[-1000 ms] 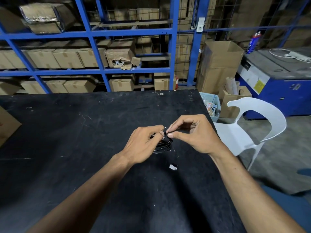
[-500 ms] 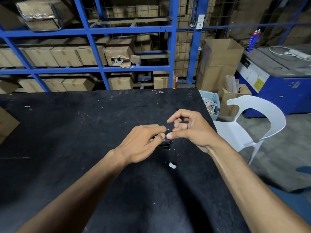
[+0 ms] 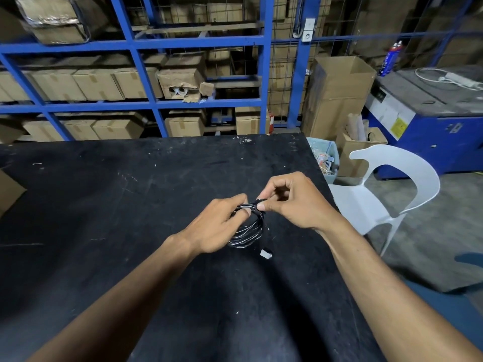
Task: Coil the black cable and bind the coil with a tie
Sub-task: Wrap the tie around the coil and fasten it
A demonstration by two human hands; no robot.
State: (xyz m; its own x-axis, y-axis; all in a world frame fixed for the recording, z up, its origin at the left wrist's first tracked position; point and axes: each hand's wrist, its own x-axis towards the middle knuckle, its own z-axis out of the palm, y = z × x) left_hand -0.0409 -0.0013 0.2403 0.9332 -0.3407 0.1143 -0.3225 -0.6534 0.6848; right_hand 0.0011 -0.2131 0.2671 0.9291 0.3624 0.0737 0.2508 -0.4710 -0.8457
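One black cable (image 3: pixel 247 232), already wound into a small coil, is held just above the black table (image 3: pixel 104 205), slightly right of the frame's centre. The coil's top strands are gripped by the left hand (image 3: pixel 217 226); its fingers (image 3: pixel 244 212) are curled round the bundle. This grip is judged to keep the loops stacked so they cannot spring apart while the binding is done. The lower arc of the coil hangs free below the hand, near or at the table surface; contact cannot be told.

At the coil's upper right edge, something small and dark is pinched between thumb and forefinger of the right hand (image 3: pixel 298 205), the remaining fingers curled above. It is judged to be the tie or its end, being wrapped round the gathered strands; the tie itself cannot be made out against the cable.

One small white piece (image 3: pixel 266 254), possibly a connector at the cable's end, is seen just below the coil. Whether it is joined to the cable cannot be told.

Count: one cable coil, two hands, one white piece, one white chair (image 3: pixel 392 194) at right of the table. Coiling is judged complete; binding is in hand, not yet finished.
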